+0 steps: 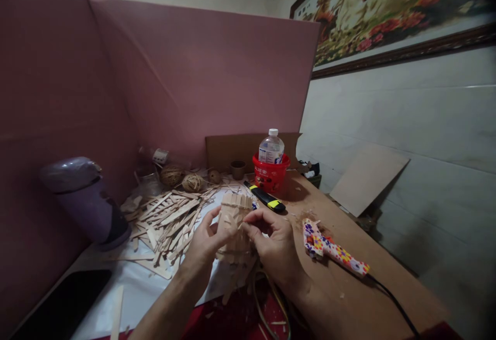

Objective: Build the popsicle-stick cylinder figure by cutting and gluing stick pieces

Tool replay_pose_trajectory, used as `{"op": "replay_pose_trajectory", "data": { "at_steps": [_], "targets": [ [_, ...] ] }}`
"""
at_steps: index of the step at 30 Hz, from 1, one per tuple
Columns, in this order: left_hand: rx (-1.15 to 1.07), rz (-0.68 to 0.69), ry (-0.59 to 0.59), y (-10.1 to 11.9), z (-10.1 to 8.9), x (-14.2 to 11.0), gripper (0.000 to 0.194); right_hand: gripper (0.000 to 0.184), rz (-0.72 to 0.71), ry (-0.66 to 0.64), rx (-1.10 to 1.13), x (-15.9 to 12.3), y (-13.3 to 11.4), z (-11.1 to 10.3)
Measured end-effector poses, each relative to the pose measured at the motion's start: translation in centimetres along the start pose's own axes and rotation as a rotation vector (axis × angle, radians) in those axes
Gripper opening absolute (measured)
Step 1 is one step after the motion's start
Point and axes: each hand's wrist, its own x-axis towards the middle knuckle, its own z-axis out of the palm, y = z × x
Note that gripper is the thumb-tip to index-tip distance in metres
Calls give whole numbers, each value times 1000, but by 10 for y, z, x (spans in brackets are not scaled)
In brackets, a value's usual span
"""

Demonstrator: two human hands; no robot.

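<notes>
The left hand [209, 239] is holding a wooden cylinder [233, 226], its fingers wrapping the left side and its thumb lying across the front. The cylinder is standing roughly upright between the 2 hands, near the front edge of the table [349, 301]; whether its lower end is resting on anything, I cannot tell. Ridged rims are ringing its top, and small curved pieces are showing on its side.

The right hand [276, 236] is meeting the cylinder's right side, with thumb and forefinger pinching narrowly. Whether they are gripping a small piece or only the surface, I cannot tell.

The step in hand appears to be close fingertip work on the cylinder's side, with the left hand acting as the clamp and the right doing the fine part. The next move seems to be calling for a steady left hold and a light, exact right pinch, since hard squeezing could be loosening thin wood.

Wooden sticks [174, 221] are lying heaped left of the cylinder, partly on a white sheet [151, 298]. A glue gun [335, 251] is lying on the right, within easy reach, its cord trailing forward. A cutter [265, 197] is lying just behind the right hand, and beyond it a red tub [271, 175] is holding a bottle [270, 150]. 2 twine balls [192, 183] are sitting behind the sticks, and a flask [89, 205] is standing at far left.
</notes>
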Motion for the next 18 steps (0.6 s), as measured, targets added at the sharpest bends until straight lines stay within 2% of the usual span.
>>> {"op": "replay_pose_trajectory", "data": {
  "at_steps": [11,14,18],
  "targets": [
    [130,85,109,-6,1,1,66,8,-35,-18,-122,-2,2,3],
    [80,38,121,-3,3,-1,58,9,-18,-35,-81,-4,4,3],
    [23,-33,72,0,3,-3,49,12,0,9,-19,-4,3,2]
  ]
}}
